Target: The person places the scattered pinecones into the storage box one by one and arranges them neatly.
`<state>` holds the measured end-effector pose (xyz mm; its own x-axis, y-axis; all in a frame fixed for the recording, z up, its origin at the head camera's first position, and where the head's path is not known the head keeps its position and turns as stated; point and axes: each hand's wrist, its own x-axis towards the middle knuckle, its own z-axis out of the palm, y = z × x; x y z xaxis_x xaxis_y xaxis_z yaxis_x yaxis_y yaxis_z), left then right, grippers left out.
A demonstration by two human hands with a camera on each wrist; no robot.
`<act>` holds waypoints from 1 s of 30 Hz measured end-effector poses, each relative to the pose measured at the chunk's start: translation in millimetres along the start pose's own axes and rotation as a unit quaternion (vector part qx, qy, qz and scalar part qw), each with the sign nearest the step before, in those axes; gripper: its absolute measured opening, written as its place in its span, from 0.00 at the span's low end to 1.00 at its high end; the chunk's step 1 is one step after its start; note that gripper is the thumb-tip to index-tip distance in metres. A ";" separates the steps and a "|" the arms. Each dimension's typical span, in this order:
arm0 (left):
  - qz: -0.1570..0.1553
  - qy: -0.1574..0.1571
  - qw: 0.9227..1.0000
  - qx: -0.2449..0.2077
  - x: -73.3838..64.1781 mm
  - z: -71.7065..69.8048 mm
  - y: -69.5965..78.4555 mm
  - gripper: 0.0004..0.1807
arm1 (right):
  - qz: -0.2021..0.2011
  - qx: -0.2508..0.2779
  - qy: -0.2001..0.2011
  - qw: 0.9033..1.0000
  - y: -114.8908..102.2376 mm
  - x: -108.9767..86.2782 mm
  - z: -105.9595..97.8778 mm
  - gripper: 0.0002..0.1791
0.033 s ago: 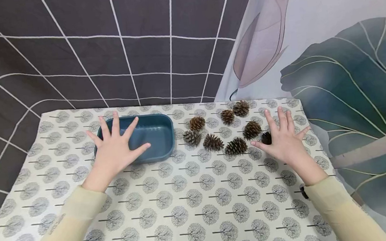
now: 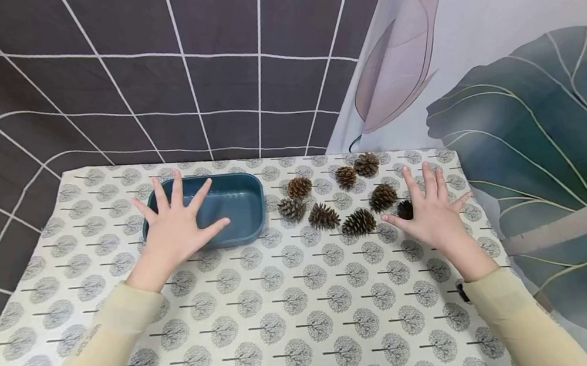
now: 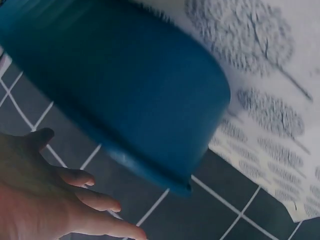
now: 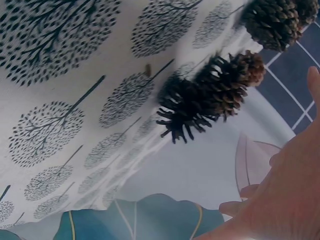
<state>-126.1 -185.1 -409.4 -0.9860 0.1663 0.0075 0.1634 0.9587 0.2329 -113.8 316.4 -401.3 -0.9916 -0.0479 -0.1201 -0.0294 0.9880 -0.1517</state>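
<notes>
My left hand [image 2: 173, 227], fingers spread wide and holding nothing, is over the left end of a dark teal rectangular basin [image 2: 238, 212]. In the left wrist view the basin's outer wall [image 3: 145, 90] fills the upper part, with the spread fingers below it. My right hand [image 2: 437, 216] has its fingers spread too and holds nothing. It is at the right of a loose group of brown pine cones. The nearest pine cone [image 2: 405, 210] is partly hidden behind its thumb and index finger. Beside that lie a pine cone [image 2: 383, 197] and a darker pine cone [image 2: 359, 222].
More pine cones lie between basin and right hand, including one [image 2: 299, 187] near the basin's rim and one [image 2: 366, 165] at the back. A tree-print cloth [image 2: 285, 313] covers the table. Behind it hangs a dark grid-patterned cloth [image 2: 225, 83], with a leaf-print curtain [image 2: 532, 124] at right.
</notes>
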 end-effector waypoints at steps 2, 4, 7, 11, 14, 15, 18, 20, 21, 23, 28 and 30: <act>0.001 0.001 1.000 -0.001 0.5 1.3 0.2 0.52 | 0.002 -0.001 -0.004 1.000 0.9 -0.2 0.9 0.65; 0.003 0.001 1.000 -0.001 1.0 3.1 0.2 0.52 | 0.005 -0.002 -0.007 1.000 2.1 0.0 1.6 0.65; 0.006 0.003 1.000 -0.004 1.3 4.3 0.5 0.51 | 0.006 -0.005 -0.009 1.000 4.6 1.1 1.6 0.65; 0.008 0.010 1.000 0.004 0.6 5.1 -2.3 0.51 | 0.002 -0.004 0.002 1.000 8.6 4.6 1.7 0.65; 0.008 0.025 1.000 0.009 0.2 5.6 -8.2 0.51 | -0.001 0.005 0.015 1.000 11.8 6.9 1.5 0.65; 0.008 0.029 1.000 0.007 0.1 5.9 -10.7 0.51 | -0.004 0.007 0.022 1.000 13.0 7.4 1.5 0.64; 0.004 0.045 0.999 -0.009 -0.3 6.6 -18.6 0.50 | -0.018 0.013 0.047 0.999 16.2 7.3 0.5 0.64; 0.001 0.054 0.998 -0.024 -0.7 7.2 -24.0 0.49 | -0.033 0.017 0.069 0.997 18.7 6.9 0.7 0.63; -0.001 0.058 0.998 -0.031 -1.1 7.7 -26.9 0.49 | -0.040 0.019 0.080 0.996 19.6 6.6 0.9 0.62; -0.006 0.071 0.997 -0.043 -1.9 7.6 -32.3 0.49 | -0.052 0.026 0.100 0.993 21.3 5.7 1.4 0.60; -0.020 0.109 0.990 -0.084 -6.7 6.5 -48.8 0.45 | -0.060 0.047 0.125 0.989 23.7 2.2 2.7 0.54; -0.024 0.128 0.986 -0.109 -8.9 6.9 -55.8 0.43 | -0.059 0.060 0.129 0.988 25.3 1.1 3.6 0.52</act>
<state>-126.2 -238.5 -429.1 -0.9727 0.0321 0.2297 0.1335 0.8873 0.4415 -115.1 340.8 -408.8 -0.9818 -0.1071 0.1568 -0.1466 0.9525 -0.2670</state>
